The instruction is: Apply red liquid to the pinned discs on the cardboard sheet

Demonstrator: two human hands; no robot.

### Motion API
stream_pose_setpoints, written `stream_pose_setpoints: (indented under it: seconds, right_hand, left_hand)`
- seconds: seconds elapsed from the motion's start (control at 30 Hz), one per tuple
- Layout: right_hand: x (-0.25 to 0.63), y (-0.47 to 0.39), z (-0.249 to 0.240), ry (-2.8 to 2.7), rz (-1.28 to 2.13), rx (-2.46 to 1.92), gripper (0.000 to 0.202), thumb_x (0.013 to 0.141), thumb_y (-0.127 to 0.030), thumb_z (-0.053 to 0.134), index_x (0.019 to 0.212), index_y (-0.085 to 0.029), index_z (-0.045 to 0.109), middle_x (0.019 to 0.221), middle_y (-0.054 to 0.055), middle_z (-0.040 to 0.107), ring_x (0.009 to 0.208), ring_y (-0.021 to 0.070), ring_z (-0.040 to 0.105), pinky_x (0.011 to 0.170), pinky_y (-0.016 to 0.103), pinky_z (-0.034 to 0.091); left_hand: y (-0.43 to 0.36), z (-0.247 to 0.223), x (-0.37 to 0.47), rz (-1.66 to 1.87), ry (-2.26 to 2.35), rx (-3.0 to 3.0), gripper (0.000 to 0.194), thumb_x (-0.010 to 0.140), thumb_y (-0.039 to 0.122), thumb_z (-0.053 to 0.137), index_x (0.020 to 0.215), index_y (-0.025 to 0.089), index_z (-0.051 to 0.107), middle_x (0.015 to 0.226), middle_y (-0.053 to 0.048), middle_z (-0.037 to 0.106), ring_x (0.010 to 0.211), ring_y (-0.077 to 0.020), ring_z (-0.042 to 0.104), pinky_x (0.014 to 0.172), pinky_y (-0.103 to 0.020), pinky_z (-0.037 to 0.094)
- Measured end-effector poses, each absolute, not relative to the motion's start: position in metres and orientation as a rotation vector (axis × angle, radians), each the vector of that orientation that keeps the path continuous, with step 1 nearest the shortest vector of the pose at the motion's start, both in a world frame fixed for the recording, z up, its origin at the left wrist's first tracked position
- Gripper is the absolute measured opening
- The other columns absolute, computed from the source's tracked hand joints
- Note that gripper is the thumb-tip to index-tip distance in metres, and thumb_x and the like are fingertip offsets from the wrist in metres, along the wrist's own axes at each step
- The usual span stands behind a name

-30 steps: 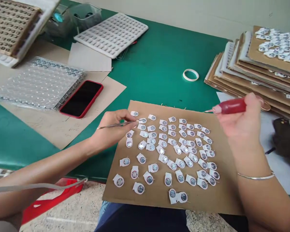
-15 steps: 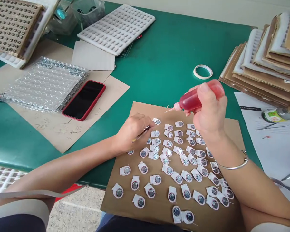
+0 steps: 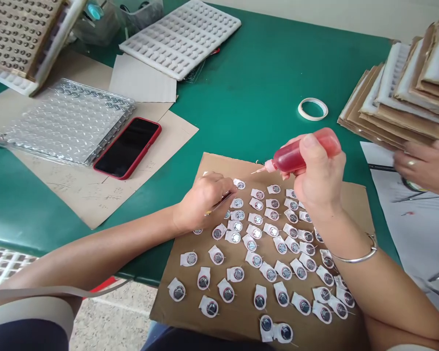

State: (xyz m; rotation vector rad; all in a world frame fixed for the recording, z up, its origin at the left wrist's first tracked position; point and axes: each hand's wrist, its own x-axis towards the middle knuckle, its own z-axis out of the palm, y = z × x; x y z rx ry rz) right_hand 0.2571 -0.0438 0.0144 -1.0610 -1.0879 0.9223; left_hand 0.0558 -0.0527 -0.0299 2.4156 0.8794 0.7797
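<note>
My right hand point(image 3: 320, 170) is closed around a squeeze bottle point(image 3: 290, 156) of red liquid. Its thin needle tip points left and down, above the cardboard sheet point(image 3: 227, 165). My left hand point(image 3: 207, 197) pinches slim metal tweezers point(image 3: 219, 202), partly hidden by the fingers. Just beyond those fingertips lies a small round metallic part point(image 3: 240, 185) on a white paper tab. Several more such parts point(image 3: 256, 233) are spread over the cardboard in loose rows, many with a thin wire sticking out. Some are hidden behind my right wrist.
A co-worker's hand point(image 3: 424, 163) reaches in at the right over white paper point(image 3: 391, 209). Stacked trays and cardboard point(image 3: 395, 102) stand behind it. A tape roll point(image 3: 312, 109), a red-cased phone point(image 3: 128, 148), a clear blister tray point(image 3: 69, 126) and a white foam tray point(image 3: 183, 39) lie around.
A co-worker's hand has come in at the right, over the jar there. The view has shifted slightly; both my hands keep nearly the same pose and hold.
</note>
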Motion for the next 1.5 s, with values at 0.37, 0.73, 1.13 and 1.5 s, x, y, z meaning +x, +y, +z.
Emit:
stream_pose_setpoints:
  seconds: [0.37, 0.73, 1.13, 1.5]
  right_hand:
    - [0.254, -0.046, -0.003, -1.234, 0.941, -1.241, 0.027, 0.073, -0.044, 0.065, 0.080, -0.019, 0.058, 0.061, 0.001, 0.063, 0.051, 0.0148, 0.061, 0.036, 0.024, 0.040]
    - [0.248, -0.053, -0.015, -1.629, 0.645, -1.330, 0.022, 0.071, -0.038, 0.069, 0.079, -0.021, 0.059, 0.079, 0.002, 0.065, 0.072, 0.0148, 0.062, 0.065, 0.030, 0.050]
    - [0.249, -0.054, -0.013, -1.683, 0.649, -1.325, 0.019, 0.074, -0.037, 0.067, 0.079, -0.020, 0.059, 0.078, 0.002, 0.064, 0.070, 0.0145, 0.061, 0.066, 0.031, 0.049]
    - [0.250, -0.054, -0.016, -1.655, 0.652, -1.328, 0.018, 0.075, -0.037, 0.066, 0.080, -0.021, 0.058, 0.078, 0.002, 0.064, 0.070, 0.0147, 0.061, 0.065, 0.031, 0.050]
  left_hand:
    - [-0.059, -0.021, 0.062, 0.550, 0.775, 2.798, 0.016, 0.082, 0.009, 0.043, 0.069, 0.016, 0.050, 0.064, -0.005, 0.053, 0.061, -0.0169, 0.047, 0.061, -0.034, 0.040]
    - [-0.076, -0.026, 0.072, 0.575, 0.719, 3.233, 0.024, 0.084, 0.003, 0.045, 0.063, 0.014, 0.050, 0.058, -0.005, 0.052, 0.059, -0.0168, 0.047, 0.056, -0.032, 0.033]
    - [-0.076, -0.028, 0.072, 0.574, 0.716, 3.222, 0.024, 0.084, 0.004, 0.046, 0.063, 0.014, 0.049, 0.060, -0.005, 0.053, 0.058, -0.0161, 0.047, 0.056, -0.032, 0.032]
    - [-0.076, -0.028, 0.072, 0.570, 0.714, 3.227, 0.025, 0.085, 0.003, 0.045, 0.063, 0.014, 0.049, 0.059, -0.005, 0.052, 0.057, -0.0159, 0.045, 0.055, -0.032, 0.030]
